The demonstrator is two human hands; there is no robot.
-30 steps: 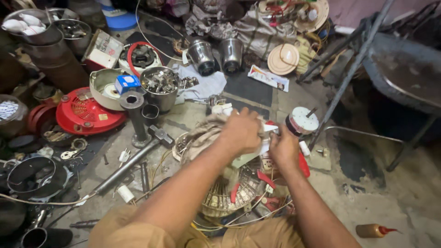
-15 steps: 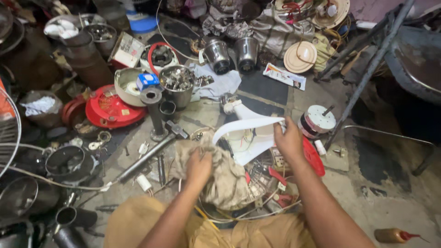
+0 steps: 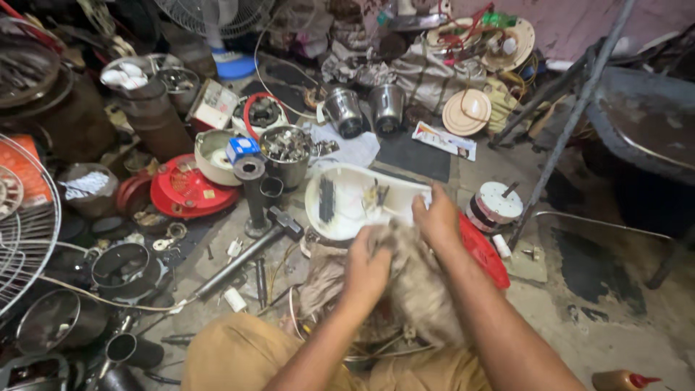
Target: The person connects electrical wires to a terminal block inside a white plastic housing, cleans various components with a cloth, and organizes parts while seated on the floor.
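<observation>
Currently, grip left: our left hand (image 3: 368,266) is clenched on a dirty grey-brown rag (image 3: 413,286), bunched in front of us
Grip right: our right hand (image 3: 436,217) grasps the near rim of the white plastic housing (image 3: 347,206), fingers curled over the edge
Location: we hold the housing tilted above the floor, just past the rag, beside the hammer (image 3: 246,253) and in front of the metal cup of small parts (image 3: 287,153)
Appearance: we see a rounded white shell, open side toward us, with a dark ribbed block and loose thin wires inside; the inner wall looks smudged
Risk, wiring: we judge the rag could snag the loose wires and pull them from their joints, since they lie exposed near the wiping hand
Risk, drop: we hold the shell by one rim only; pressure from the rag could twist it free onto the clutter below
Risk, surroundings: the red plastic cover (image 3: 483,250) lies under our right forearm, and an elbow shift could knock it
</observation>
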